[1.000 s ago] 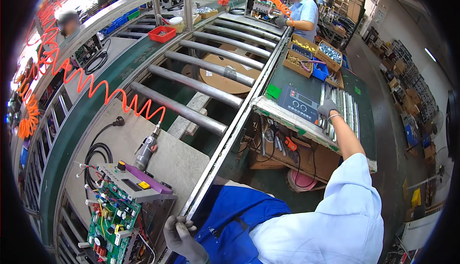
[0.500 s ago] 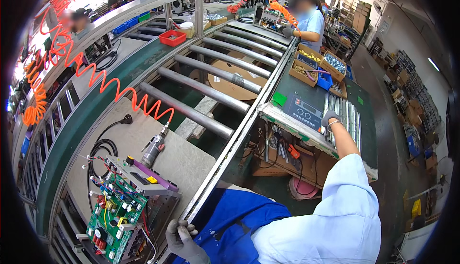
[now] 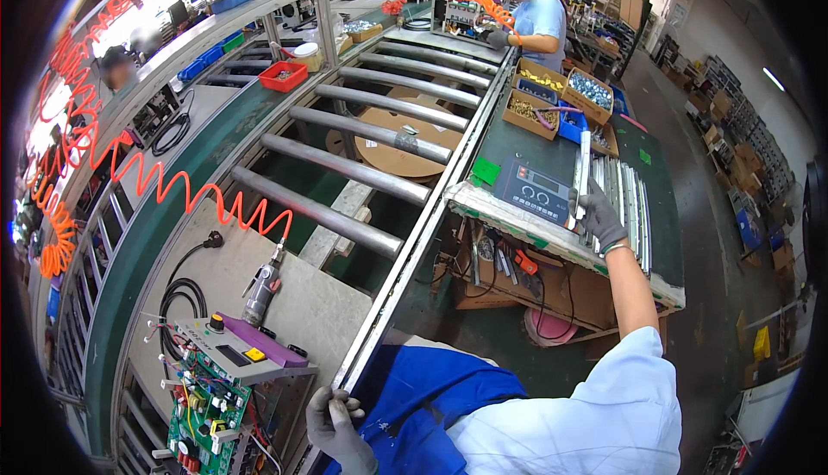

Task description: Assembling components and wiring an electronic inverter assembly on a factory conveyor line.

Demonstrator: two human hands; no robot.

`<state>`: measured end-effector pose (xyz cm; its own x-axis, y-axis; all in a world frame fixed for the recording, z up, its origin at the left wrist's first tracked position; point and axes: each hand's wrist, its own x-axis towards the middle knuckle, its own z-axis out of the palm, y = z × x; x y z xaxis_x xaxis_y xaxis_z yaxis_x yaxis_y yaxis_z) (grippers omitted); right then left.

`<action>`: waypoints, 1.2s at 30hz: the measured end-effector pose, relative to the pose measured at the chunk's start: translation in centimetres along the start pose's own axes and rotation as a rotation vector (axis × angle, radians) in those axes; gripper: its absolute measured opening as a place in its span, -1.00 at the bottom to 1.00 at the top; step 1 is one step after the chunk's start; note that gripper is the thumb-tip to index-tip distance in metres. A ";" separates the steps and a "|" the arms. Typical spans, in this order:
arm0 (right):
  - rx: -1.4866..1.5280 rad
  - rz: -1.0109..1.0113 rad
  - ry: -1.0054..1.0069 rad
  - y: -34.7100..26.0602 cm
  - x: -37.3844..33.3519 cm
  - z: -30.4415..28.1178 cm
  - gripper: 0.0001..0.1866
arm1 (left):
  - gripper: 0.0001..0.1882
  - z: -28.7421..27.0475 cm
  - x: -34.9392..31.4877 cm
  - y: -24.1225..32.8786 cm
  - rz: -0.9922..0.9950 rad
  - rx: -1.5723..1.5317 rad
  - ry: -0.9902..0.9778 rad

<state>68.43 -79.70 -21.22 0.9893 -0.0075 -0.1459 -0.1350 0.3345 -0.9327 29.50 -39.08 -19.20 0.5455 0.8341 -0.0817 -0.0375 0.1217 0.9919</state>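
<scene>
My right hand (image 3: 598,215), in a grey glove, reaches out over the green bench and is closed on one long silvery metal strip (image 3: 583,170), lifting its near end off a stack of like strips (image 3: 634,208). My left hand (image 3: 335,424), also gloved, rests at the bottom against the metal rail (image 3: 414,242) of the roller conveyor, holding nothing. Just left of it lies an open appliance chassis with a green circuit board (image 3: 200,406) and loose coloured wires.
A grey control box (image 3: 539,190) sits by the strips. Cardboard boxes of small parts (image 3: 552,100) stand beyond. A pneumatic screwdriver (image 3: 261,290) hangs on an orange coiled hose (image 3: 185,186). Steel rollers (image 3: 345,165) cross the conveyor. Another person (image 3: 535,14) works farther along.
My right hand has closed on one metal strip and raised it from the stack. The view has shifted slightly; my left hand stays at the rail.
</scene>
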 end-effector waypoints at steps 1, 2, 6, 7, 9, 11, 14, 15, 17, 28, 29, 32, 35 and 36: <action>0.049 0.091 0.076 0.2 0.1 0.6 -0.36 | -0.76 0.2 0.0 0.1 0.001 0.012 0.002; 0.169 0.279 0.110 0.0 0.6 1.2 -0.37 | -0.76 0.5 0.1 0.2 0.003 0.014 -0.017; -0.356 0.286 0.132 0.1 1.6 3.2 -0.44 | -0.76 1.1 0.0 0.5 0.016 0.028 -0.014; -0.734 0.193 0.177 0.1 2.0 3.5 -0.46 | -0.75 1.2 -0.1 0.5 0.005 0.033 -0.005; -1.291 0.038 0.244 0.3 3.0 3.7 -0.43 | -0.75 1.4 -0.4 0.6 0.013 0.032 0.003; -1.369 0.196 0.192 0.2 4.1 3.1 -0.47 | -0.76 1.7 -0.7 0.7 -0.011 -0.038 0.040; -1.813 -0.023 0.029 0.1 6.6 2.5 -0.59 | -0.76 1.3 -0.9 0.7 -0.059 -0.043 0.035; -2.063 -0.100 -0.237 -0.5 7.0 2.4 -0.59 | -0.76 0.7 -0.8 0.6 -0.013 -0.044 -0.008; -1.367 0.033 0.083 -0.4 6.1 2.4 -0.65 | -0.78 -0.9 -0.9 0.1 -0.033 -0.068 0.050; 0.343 0.404 -0.592 15.2 -17.7 20.1 -0.80 | -0.57 -20.8 -6.2 -5.6 0.151 0.348 1.039; 0.352 0.587 -0.613 16.4 -20.6 22.2 -0.73 | -0.50 -22.1 -5.5 -5.9 0.200 0.391 1.135; 0.145 0.607 -0.736 19.3 -26.4 29.7 -0.57 | -0.50 -25.3 -3.0 -5.2 0.175 0.292 0.716; 0.010 0.700 -0.689 20.8 -28.9 35.6 -0.55 | -0.56 -25.0 -1.3 -4.8 -0.075 0.100 0.889; -0.018 0.636 -0.649 21.2 -29.4 37.1 -0.55 | -0.58 -24.5 -1.2 -4.7 0.079 -0.015 0.847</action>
<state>38.52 -37.38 -24.48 0.5641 0.7075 -0.4258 -0.6619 0.0792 -0.7454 8.55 -27.45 -26.20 -0.2696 0.9608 -0.0641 -0.0638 0.0486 0.9968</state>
